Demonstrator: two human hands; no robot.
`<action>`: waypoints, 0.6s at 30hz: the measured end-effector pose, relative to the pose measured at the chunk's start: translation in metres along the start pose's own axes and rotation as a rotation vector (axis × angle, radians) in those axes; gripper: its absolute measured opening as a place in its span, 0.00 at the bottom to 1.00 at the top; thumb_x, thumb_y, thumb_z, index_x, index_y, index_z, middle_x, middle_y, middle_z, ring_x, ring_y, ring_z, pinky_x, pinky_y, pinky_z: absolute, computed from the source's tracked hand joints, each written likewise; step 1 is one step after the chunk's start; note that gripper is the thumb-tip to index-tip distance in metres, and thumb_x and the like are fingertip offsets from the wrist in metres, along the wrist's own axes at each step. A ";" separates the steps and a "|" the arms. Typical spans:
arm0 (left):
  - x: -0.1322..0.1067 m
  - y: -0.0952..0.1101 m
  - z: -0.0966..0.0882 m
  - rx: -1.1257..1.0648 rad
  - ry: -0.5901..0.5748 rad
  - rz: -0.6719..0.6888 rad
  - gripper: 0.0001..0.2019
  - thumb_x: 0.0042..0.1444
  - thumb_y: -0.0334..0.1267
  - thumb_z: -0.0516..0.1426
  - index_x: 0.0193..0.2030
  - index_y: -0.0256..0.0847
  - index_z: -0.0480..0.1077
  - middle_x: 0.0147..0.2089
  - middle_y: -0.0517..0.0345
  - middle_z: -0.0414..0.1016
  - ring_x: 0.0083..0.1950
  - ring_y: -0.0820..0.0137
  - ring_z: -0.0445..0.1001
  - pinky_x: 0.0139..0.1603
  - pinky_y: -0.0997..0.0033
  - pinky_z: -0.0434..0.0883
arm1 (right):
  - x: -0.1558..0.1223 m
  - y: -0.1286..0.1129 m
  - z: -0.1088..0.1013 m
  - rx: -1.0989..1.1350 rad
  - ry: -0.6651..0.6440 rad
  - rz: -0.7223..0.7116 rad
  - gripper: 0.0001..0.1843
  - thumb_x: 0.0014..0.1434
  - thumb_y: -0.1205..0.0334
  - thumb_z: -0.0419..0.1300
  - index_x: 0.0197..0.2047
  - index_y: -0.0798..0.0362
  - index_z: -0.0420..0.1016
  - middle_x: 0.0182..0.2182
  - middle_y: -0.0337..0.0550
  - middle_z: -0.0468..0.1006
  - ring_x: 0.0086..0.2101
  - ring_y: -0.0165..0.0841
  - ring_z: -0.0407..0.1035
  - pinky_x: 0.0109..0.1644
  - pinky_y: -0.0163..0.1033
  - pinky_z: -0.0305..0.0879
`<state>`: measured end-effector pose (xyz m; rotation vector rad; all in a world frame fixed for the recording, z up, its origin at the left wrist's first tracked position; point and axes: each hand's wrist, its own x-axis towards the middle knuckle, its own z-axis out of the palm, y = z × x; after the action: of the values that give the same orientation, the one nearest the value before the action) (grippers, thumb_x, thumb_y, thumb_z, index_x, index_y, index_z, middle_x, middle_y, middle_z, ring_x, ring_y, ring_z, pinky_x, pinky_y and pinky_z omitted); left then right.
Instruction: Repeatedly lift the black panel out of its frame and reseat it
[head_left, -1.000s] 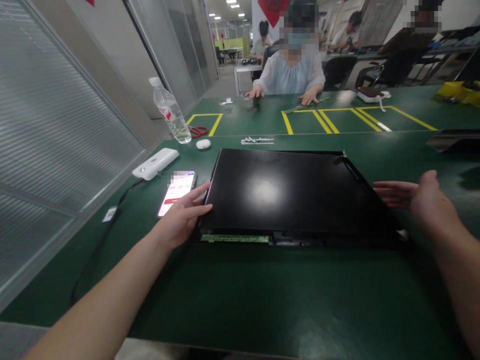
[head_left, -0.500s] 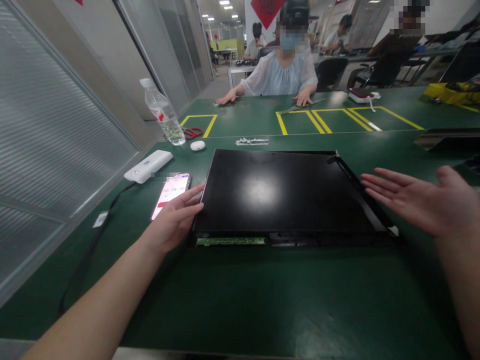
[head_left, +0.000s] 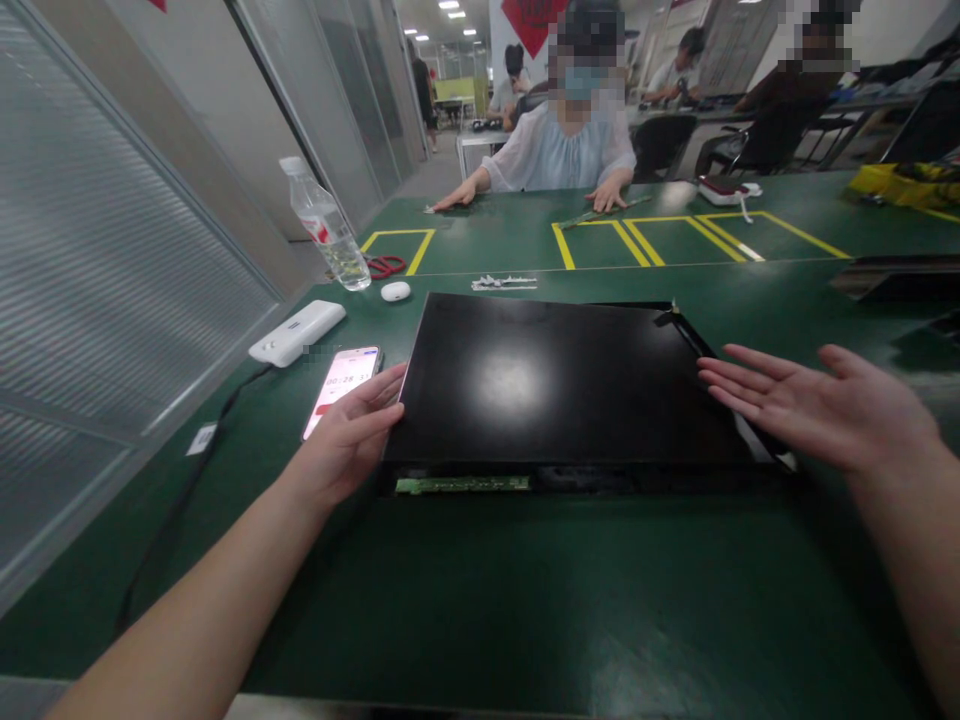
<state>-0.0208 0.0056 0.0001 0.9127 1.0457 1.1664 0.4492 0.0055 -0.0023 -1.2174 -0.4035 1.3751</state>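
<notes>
A black LCD panel (head_left: 585, 390) lies over a black frame (head_left: 675, 482), glossy face up, with a strip of green circuit board (head_left: 461, 485) showing along the near edge. My left hand (head_left: 341, 440) grips the panel's left edge, thumb on top and the other fingers partly hidden beneath or beside it. The panel's left side is tilted up slightly. At the right side, my right hand (head_left: 817, 400) is palm up with its fingers stretched out, fingertips over the right edge of the frame; whether they touch is unclear. Nothing lies in that palm.
Left of the panel are a lit phone (head_left: 349, 375), a white device (head_left: 296, 333) with a black strap, a white earbud case (head_left: 396, 291), a water bottle (head_left: 326, 225) and red-handled scissors (head_left: 386, 267). Small white strips (head_left: 504, 284) lie behind. A masked person (head_left: 574, 150) sits opposite.
My right hand has moved left, its fingertips now over the frame's right edge. The panel's left side has risen slightly with my left hand on it.
</notes>
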 end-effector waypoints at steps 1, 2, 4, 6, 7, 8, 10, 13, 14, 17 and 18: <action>0.000 0.000 0.000 -0.003 -0.007 0.008 0.22 0.42 0.32 0.75 0.47 0.43 0.84 0.59 0.51 0.84 0.64 0.48 0.78 0.61 0.62 0.78 | 0.000 0.001 0.002 0.001 0.008 0.007 0.39 0.69 0.44 0.38 0.70 0.61 0.65 0.61 0.71 0.74 0.53 0.48 0.78 0.47 0.46 0.80; 0.000 0.000 0.000 -0.007 -0.013 0.017 0.22 0.43 0.32 0.75 0.47 0.42 0.84 0.60 0.51 0.83 0.65 0.48 0.77 0.63 0.60 0.77 | 0.000 0.002 0.003 -0.001 0.018 0.012 0.39 0.69 0.45 0.38 0.69 0.61 0.66 0.61 0.71 0.74 0.52 0.48 0.79 0.46 0.46 0.80; -0.001 0.000 -0.001 -0.018 -0.026 0.036 0.22 0.44 0.32 0.75 0.48 0.42 0.84 0.61 0.51 0.82 0.67 0.47 0.75 0.66 0.58 0.75 | 0.000 0.003 0.005 -0.003 0.036 0.017 0.38 0.69 0.45 0.38 0.69 0.62 0.66 0.60 0.72 0.74 0.50 0.48 0.79 0.44 0.46 0.80; -0.002 -0.001 -0.003 -0.038 -0.041 0.051 0.23 0.45 0.32 0.74 0.50 0.41 0.83 0.62 0.51 0.82 0.68 0.47 0.74 0.67 0.57 0.73 | 0.000 0.003 0.006 -0.003 0.049 0.016 0.38 0.69 0.45 0.38 0.68 0.62 0.68 0.60 0.72 0.75 0.50 0.48 0.80 0.44 0.45 0.80; -0.002 -0.001 -0.003 -0.051 -0.052 0.054 0.24 0.45 0.32 0.74 0.52 0.41 0.83 0.62 0.51 0.82 0.68 0.47 0.73 0.68 0.57 0.73 | -0.001 0.003 0.007 -0.005 0.058 0.015 0.38 0.69 0.45 0.38 0.67 0.63 0.68 0.60 0.72 0.75 0.50 0.48 0.80 0.44 0.45 0.80; -0.003 -0.001 -0.004 -0.064 -0.064 0.056 0.25 0.45 0.32 0.74 0.53 0.42 0.82 0.62 0.51 0.82 0.69 0.47 0.73 0.68 0.56 0.73 | -0.001 0.003 0.008 -0.007 0.067 0.015 0.38 0.69 0.46 0.38 0.66 0.63 0.69 0.60 0.72 0.75 0.50 0.48 0.80 0.44 0.45 0.80; -0.004 -0.002 -0.004 -0.082 -0.087 0.057 0.29 0.45 0.30 0.73 0.57 0.42 0.80 0.62 0.51 0.82 0.70 0.47 0.71 0.68 0.55 0.72 | -0.001 0.002 0.010 -0.011 0.091 0.023 0.37 0.68 0.47 0.38 0.65 0.63 0.71 0.59 0.72 0.76 0.49 0.48 0.80 0.42 0.45 0.80; -0.006 -0.003 -0.002 -0.079 -0.106 0.050 0.32 0.46 0.27 0.71 0.61 0.43 0.77 0.65 0.52 0.79 0.73 0.47 0.68 0.69 0.54 0.72 | -0.001 0.000 0.012 -0.008 0.128 0.023 0.36 0.67 0.49 0.38 0.62 0.62 0.73 0.57 0.71 0.77 0.48 0.49 0.80 0.40 0.45 0.81; -0.007 -0.003 -0.002 -0.074 -0.110 0.048 0.33 0.47 0.26 0.70 0.62 0.43 0.76 0.66 0.51 0.79 0.73 0.47 0.67 0.69 0.54 0.72 | 0.000 0.000 0.012 -0.004 0.142 0.007 0.35 0.67 0.50 0.39 0.60 0.62 0.75 0.56 0.71 0.78 0.49 0.49 0.80 0.39 0.46 0.81; -0.008 -0.003 -0.001 -0.069 -0.127 0.050 0.35 0.49 0.26 0.68 0.66 0.43 0.72 0.69 0.50 0.76 0.75 0.47 0.63 0.70 0.54 0.71 | 0.003 -0.002 0.011 -0.005 0.216 -0.087 0.29 0.64 0.54 0.43 0.53 0.60 0.78 0.56 0.69 0.79 0.49 0.47 0.80 0.37 0.43 0.81; -0.008 -0.003 -0.001 -0.072 -0.131 0.053 0.36 0.49 0.26 0.68 0.67 0.43 0.71 0.70 0.51 0.75 0.76 0.47 0.62 0.70 0.54 0.71 | 0.004 -0.002 0.010 -0.018 0.247 -0.119 0.27 0.64 0.55 0.44 0.50 0.58 0.79 0.55 0.67 0.79 0.49 0.45 0.80 0.36 0.42 0.81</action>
<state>-0.0212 -0.0028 -0.0020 0.9521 0.8733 1.1641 0.4429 0.0136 0.0015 -1.3384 -0.3091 1.1060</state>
